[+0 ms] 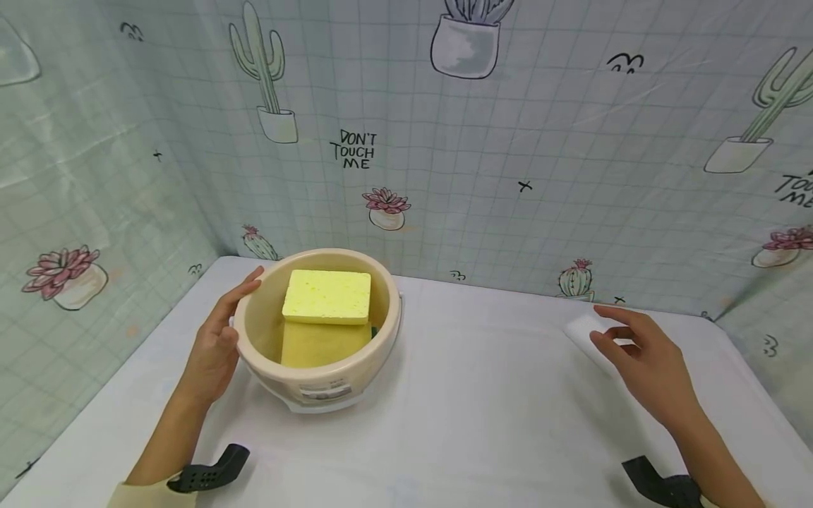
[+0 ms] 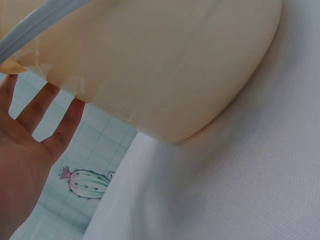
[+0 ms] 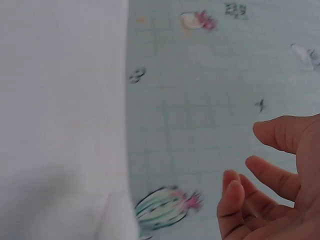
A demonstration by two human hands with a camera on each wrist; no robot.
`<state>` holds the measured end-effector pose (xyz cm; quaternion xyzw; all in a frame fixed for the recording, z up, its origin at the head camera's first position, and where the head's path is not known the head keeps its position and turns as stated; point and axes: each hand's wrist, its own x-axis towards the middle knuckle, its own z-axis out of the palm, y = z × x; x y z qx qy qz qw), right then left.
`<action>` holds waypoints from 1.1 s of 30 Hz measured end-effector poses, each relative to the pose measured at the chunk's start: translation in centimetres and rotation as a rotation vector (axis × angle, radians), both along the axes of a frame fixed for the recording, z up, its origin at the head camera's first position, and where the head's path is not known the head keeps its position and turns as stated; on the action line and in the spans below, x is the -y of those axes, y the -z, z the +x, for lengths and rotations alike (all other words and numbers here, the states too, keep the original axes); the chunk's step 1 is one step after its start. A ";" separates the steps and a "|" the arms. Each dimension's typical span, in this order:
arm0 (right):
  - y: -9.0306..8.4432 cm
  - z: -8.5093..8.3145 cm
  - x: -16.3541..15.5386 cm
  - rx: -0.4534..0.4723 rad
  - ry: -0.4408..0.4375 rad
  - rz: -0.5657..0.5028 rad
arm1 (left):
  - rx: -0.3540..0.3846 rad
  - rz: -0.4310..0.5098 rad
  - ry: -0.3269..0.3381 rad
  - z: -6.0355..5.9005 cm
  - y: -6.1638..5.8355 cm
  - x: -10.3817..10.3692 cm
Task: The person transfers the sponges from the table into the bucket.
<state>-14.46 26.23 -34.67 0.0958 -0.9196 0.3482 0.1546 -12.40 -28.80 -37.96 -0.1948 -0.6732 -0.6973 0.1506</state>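
Observation:
A beige plastic bowl stands on the white table at left of centre. Two yellow sponges lie in it, the upper sponge stacked partly over the lower sponge. My left hand lies with straight fingers against the bowl's left outer wall; the left wrist view shows the spread fingers beside the bowl wall. My right hand hovers over a white block at the right, fingers relaxed and holding nothing. In the right wrist view the loosely bent fingers are empty.
A white cloth covers the table. Cactus-print sheeting walls in the back and both sides, close behind the bowl and the white block. Black wrist mounts show at the bottom edge.

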 end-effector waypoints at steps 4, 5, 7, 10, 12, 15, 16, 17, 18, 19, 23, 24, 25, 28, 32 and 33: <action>1.8 -0.1 -1.6 0.070 0.068 0.001 | -0.013 0.006 0.012 0.0 0.0 0.0; 2.2 -0.1 -2.0 0.088 0.083 0.000 | -0.019 0.006 0.019 0.0 0.1 0.0; 3.0 -0.3 -2.8 0.125 0.113 0.003 | -0.024 0.008 0.023 -0.1 0.1 0.0; 3.8 -0.5 -3.8 0.199 0.143 -0.007 | -0.021 0.004 0.019 -0.1 0.1 -0.1; 4.3 -0.7 -4.5 0.241 0.148 -0.027 | -0.015 0.003 0.009 -0.1 0.0 -0.2; 4.8 -1.0 -5.1 0.288 0.153 -0.047 | -0.017 0.001 0.004 0.0 -0.2 -0.2; 5.0 -1.1 -5.3 0.296 0.159 -0.047 | -0.017 0.001 0.003 0.1 -0.3 -0.2; 5.2 -1.2 -5.5 0.304 0.166 -0.049 | -0.023 0.000 0.007 0.1 -0.3 -0.2; 5.4 -1.2 -5.6 0.310 0.176 -0.050 | -0.023 0.001 0.007 0.1 -0.4 -0.3; 5.6 -1.3 -5.7 0.317 0.184 -0.051 | -0.022 0.001 0.007 0.2 -0.5 -0.3; 6.5 -1.5 -6.0 0.339 0.224 -0.070 | -0.014 -0.001 0.002 0.3 -0.5 -0.5; 6.7 -1.5 -6.1 0.342 0.231 -0.075 | -0.010 0.002 -0.002 0.3 -0.5 -0.5; 6.9 -1.6 -6.1 0.345 0.237 -0.079 | -0.011 0.001 -0.004 0.3 -0.5 -0.6; 7.3 -1.7 -6.2 0.345 0.232 -0.082 | -0.021 -0.006 0.001 0.3 -0.5 -0.5; 7.8 -2.0 -6.2 0.340 0.222 -0.076 | -0.035 -0.013 0.011 0.3 -0.4 -0.3; 7.9 -2.0 -6.2 0.341 0.229 -0.076 | -0.037 -0.015 0.011 0.2 -0.4 -0.3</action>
